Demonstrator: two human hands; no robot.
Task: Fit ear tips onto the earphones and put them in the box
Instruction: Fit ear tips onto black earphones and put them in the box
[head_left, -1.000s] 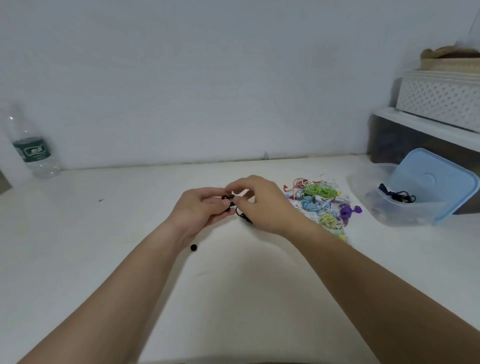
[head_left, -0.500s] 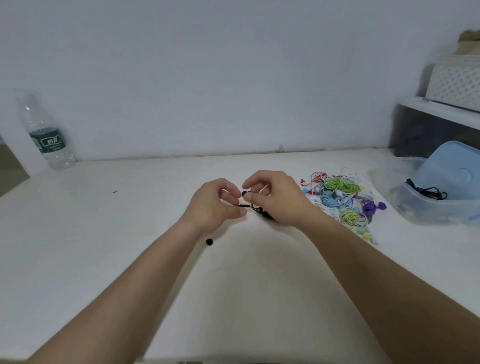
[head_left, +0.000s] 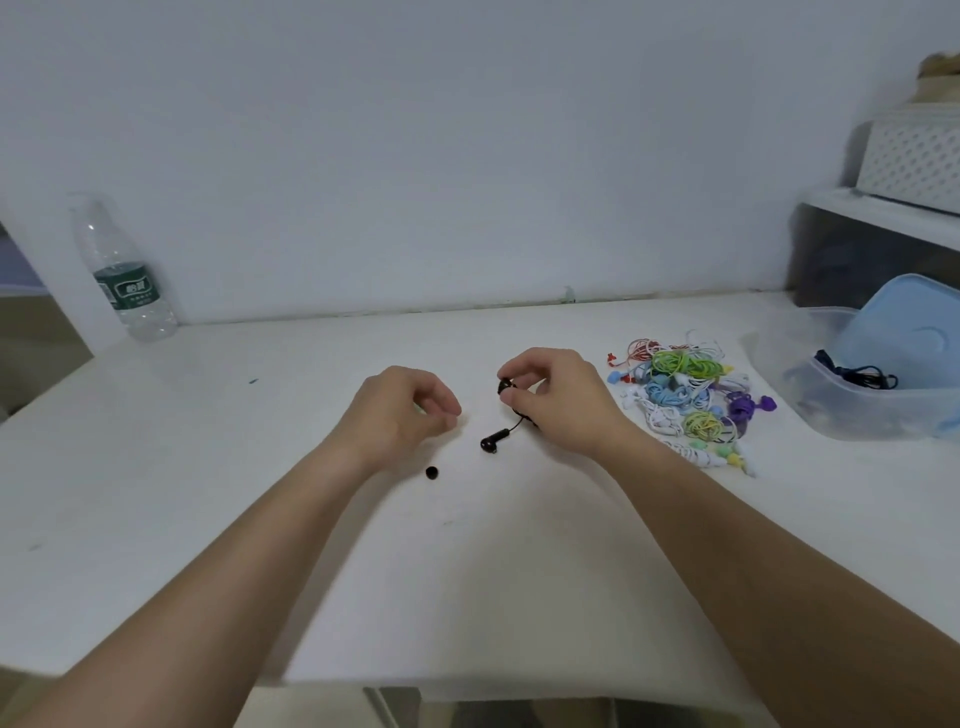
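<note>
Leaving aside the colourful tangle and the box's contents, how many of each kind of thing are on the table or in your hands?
Water bottle: 1
Clear box: 1
Blue lid: 1
Black earbuds: 2, one pinched by the right hand, one lying on the table
Loose black ear tip: 1
Total: 6
</note>
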